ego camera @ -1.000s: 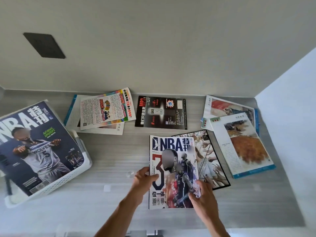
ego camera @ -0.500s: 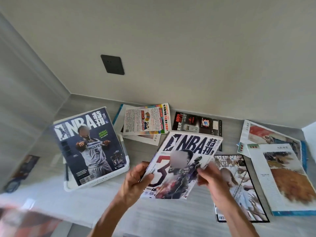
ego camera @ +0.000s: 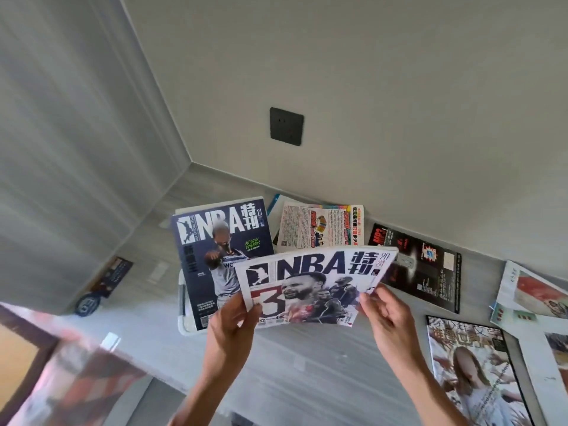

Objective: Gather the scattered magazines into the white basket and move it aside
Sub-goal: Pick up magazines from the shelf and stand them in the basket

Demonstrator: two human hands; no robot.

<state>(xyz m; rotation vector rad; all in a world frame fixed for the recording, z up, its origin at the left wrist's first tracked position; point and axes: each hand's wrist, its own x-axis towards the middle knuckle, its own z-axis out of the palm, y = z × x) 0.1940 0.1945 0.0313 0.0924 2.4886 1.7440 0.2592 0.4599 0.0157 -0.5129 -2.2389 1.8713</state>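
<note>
I hold a white NBA magazine [ego camera: 313, 284] with a big red 3 in the air, partly over the white basket [ego camera: 184, 325]. My left hand [ego camera: 230, 327] grips its lower left corner and my right hand [ego camera: 387, 315] grips its right edge. A dark blue NBA magazine [ego camera: 212, 250] lies in the basket, covering nearly all of it; only the near rim shows. On the grey tabletop lie a colourful magazine [ego camera: 322, 226], a black one [ego camera: 427, 269], one with a woman on the cover [ego camera: 473, 370] and pale ones [ego camera: 531, 296] at the right.
The table sits in a corner, with a wall behind and a grey panel [ego camera: 61, 149] on the left. A dark socket plate [ego camera: 286, 126] is on the back wall. A small dark card and a round blue badge [ego camera: 87, 304] lie at the far left.
The white NBA magazine has risen off the table and moved left, now overlapping the basket. My view has swung left, so the basket sits nearer the middle.
</note>
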